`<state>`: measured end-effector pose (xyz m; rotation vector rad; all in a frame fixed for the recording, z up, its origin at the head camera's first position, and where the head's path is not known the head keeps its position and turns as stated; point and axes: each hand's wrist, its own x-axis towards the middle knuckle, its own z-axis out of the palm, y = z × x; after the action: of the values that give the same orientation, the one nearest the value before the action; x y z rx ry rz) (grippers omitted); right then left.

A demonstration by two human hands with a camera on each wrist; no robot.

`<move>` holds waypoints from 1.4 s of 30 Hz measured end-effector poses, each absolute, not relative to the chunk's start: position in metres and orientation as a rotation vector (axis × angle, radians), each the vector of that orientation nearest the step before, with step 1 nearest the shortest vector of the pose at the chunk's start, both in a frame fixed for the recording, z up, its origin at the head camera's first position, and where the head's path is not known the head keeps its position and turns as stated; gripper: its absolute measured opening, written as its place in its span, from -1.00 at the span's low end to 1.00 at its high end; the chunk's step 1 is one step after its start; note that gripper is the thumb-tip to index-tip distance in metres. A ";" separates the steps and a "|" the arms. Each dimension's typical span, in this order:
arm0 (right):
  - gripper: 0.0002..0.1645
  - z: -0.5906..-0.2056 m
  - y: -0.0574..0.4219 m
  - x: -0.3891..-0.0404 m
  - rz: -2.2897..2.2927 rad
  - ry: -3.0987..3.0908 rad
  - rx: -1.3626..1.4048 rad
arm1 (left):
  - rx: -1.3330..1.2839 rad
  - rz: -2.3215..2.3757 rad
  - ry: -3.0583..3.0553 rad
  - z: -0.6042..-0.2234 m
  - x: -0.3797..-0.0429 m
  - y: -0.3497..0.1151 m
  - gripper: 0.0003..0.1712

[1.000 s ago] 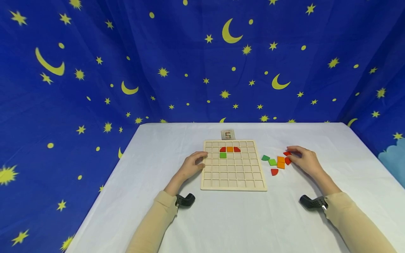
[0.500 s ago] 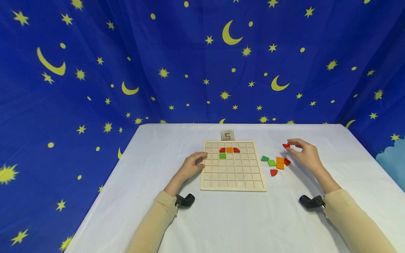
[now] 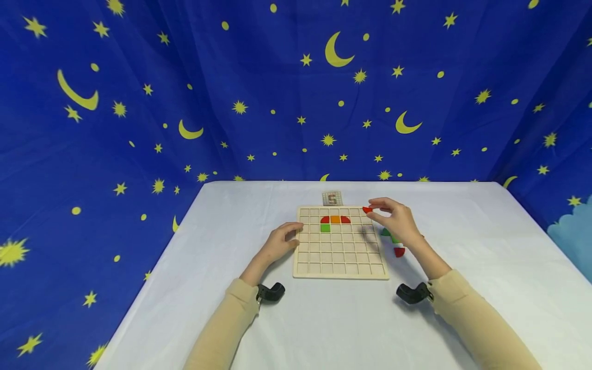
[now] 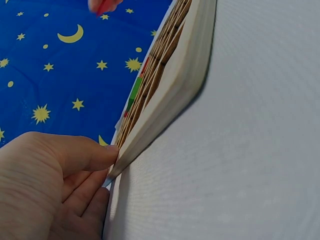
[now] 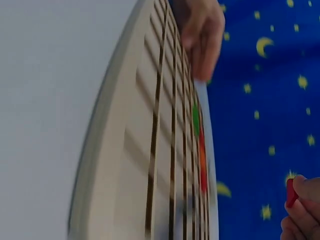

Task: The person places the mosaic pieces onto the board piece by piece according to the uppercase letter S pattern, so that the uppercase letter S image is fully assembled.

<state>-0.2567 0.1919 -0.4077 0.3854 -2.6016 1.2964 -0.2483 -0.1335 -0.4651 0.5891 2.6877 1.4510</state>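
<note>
In the head view a wooden grid board [image 3: 342, 252] lies on the white table. It bears two red quarter-round tiles, an orange square tile [image 3: 335, 219] between them and a green square tile [image 3: 326, 227] below the left one. My left hand [image 3: 279, 242] rests at the board's left edge, thumb and fingertips touching the rim and spread apart. Over the board's upper right corner, my right hand [image 3: 396, 221] pinches a red tile [image 3: 367, 209] between thumb and fingers. That red tile [image 5: 291, 193] also shows at the fingertips in the right wrist view.
Loose tiles lie right of the board, partly hidden by my right hand: a red quarter-round one [image 3: 399, 252] and green ones [image 3: 386, 233]. A small pattern card [image 3: 332, 198] with an S-like figure lies behind the board. A blue star-patterned curtain [image 3: 277, 92] hangs behind the table.
My right hand has lifted a red tile from the loose pile and carried it left to the board's upper right corner. The left hand stays at the board's edge.
</note>
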 end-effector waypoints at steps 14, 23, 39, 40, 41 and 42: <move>-0.59 -0.419 0.111 -0.253 1.386 -2.537 0.560 | 0.579 1.457 2.687 -0.464 -0.248 -0.135 -0.46; -0.60 -0.441 0.099 -0.254 1.427 -2.580 0.525 | 0.626 1.462 2.695 -0.466 -0.249 -0.136 -0.47; -0.61 -0.469 0.095 -0.252 1.273 -2.580 0.639 | 0.593 1.476 2.684 -0.466 -0.249 -0.134 -0.46; -0.60 -0.469 0.095 -0.252 1.258 -2.582 0.641 | 0.589 1.472 2.686 -0.466 -0.249 -0.134 -0.47; -0.60 -0.469 0.095 -0.252 1.244 -2.584 0.643 | 0.583 1.471 2.687 -0.466 -0.249 -0.134 -0.46; -0.60 -0.470 0.095 -0.252 1.234 -2.586 0.644 | 0.583 1.469 2.688 -0.467 -0.249 -0.134 -0.47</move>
<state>-0.2521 0.0946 -0.4698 0.6436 -2.5856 1.2344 -0.2492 -0.1341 -0.4667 0.5833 2.6878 1.4693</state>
